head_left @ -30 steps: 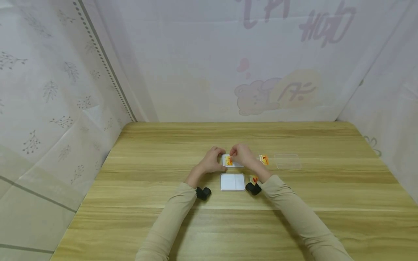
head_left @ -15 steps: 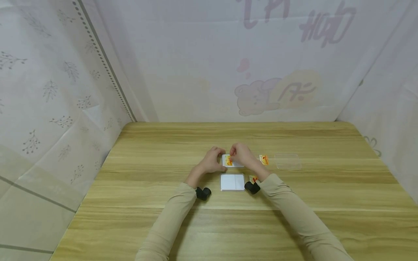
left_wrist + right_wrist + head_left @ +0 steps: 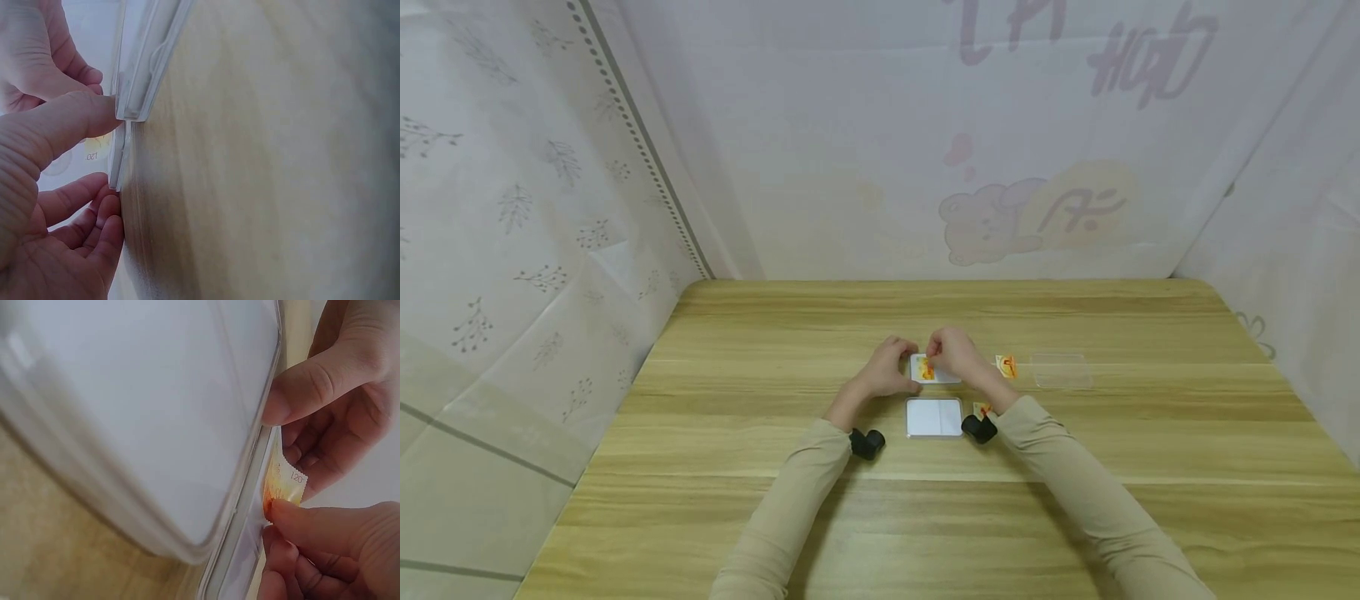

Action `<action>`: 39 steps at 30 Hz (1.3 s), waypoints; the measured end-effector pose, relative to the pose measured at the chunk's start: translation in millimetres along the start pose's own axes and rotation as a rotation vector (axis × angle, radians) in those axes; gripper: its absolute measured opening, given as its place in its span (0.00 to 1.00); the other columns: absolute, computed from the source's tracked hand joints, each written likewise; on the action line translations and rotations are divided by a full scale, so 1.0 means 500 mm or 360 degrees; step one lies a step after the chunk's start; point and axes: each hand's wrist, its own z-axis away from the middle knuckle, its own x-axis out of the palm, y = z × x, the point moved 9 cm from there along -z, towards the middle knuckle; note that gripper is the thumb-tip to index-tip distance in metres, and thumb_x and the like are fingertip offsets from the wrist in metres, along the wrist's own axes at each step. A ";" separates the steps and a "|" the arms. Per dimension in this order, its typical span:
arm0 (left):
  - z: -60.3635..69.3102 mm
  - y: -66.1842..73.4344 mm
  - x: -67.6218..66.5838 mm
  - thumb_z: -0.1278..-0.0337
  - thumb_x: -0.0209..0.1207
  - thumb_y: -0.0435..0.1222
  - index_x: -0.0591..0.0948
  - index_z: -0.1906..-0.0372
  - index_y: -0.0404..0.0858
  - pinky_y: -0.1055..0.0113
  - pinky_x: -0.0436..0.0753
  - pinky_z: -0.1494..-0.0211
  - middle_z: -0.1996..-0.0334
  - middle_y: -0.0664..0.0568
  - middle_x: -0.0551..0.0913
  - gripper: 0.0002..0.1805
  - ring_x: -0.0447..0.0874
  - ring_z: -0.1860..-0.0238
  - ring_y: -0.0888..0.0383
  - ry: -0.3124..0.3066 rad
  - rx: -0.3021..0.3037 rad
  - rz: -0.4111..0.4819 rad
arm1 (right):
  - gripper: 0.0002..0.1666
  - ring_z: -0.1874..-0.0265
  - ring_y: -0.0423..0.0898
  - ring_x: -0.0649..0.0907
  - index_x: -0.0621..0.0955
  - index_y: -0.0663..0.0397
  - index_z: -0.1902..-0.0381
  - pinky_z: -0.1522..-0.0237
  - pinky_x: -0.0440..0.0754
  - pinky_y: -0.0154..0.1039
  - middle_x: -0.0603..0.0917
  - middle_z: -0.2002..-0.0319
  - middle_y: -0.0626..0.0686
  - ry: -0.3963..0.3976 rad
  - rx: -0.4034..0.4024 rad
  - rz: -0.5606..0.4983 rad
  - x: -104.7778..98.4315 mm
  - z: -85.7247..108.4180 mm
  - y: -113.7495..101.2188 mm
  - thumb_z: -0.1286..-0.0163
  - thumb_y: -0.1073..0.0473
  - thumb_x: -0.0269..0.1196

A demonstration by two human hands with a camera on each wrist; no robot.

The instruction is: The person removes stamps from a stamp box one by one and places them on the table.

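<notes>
In the head view, my left hand [image 3: 886, 367] holds a flat white-backed case [image 3: 944, 381] by its edges, thumb on the near side and fingers on the far side. An orange-yellow postage stamp [image 3: 926, 368] lies over the case's left part. My right hand [image 3: 957, 354] pinches this stamp between thumb and forefinger. The right wrist view shows the stamp [image 3: 289, 478] with perforated edges and a printed 120, its free end bent up. Closer to me lies a second clear-rimmed case [image 3: 933, 417] with a white inside; neither hand touches it.
Right of the hands, another stamp [image 3: 1006, 367] lies near a clear plastic cover [image 3: 1061, 372]. A further stamp [image 3: 982, 409] is partly hidden by the black wrist camera [image 3: 979, 429] on my right arm. Everything rests on a wood-grain table [image 3: 1187, 417].
My right wrist has shifted very slightly left. Both hands keep their holds, and the stamp and cases show no clear movement.
</notes>
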 end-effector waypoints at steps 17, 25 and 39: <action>-0.001 -0.001 0.002 0.61 0.71 0.32 0.73 0.45 0.27 0.57 0.70 0.40 0.49 0.41 0.71 0.33 0.69 0.46 0.47 -0.0007 -0.0004 -0.0022 | 0.03 0.81 0.42 0.71 0.78 0.64 0.76 0.80 0.68 0.31 0.77 0.79 0.51 -0.0007 -0.0090 -0.0351 -0.011 0.006 0.014 0.44 0.72 0.60; 0.000 -0.001 0.001 0.61 0.71 0.33 0.73 0.45 0.27 0.58 0.70 0.40 0.50 0.41 0.72 0.33 0.70 0.46 0.48 0.0001 -0.0003 -0.0032 | 0.04 0.75 0.42 0.76 0.81 0.65 0.69 0.71 0.73 0.32 0.80 0.75 0.52 -0.0009 0.0083 -0.0491 -0.012 0.010 0.041 0.39 0.67 0.60; -0.002 -0.002 0.002 0.61 0.71 0.33 0.73 0.45 0.27 0.57 0.70 0.41 0.50 0.41 0.72 0.33 0.70 0.47 0.48 0.0008 -0.0006 -0.0036 | 0.09 0.70 0.45 0.79 0.80 0.70 0.60 0.68 0.76 0.33 0.82 0.68 0.56 0.0028 0.0197 -0.0596 -0.026 0.024 0.068 0.34 0.67 0.58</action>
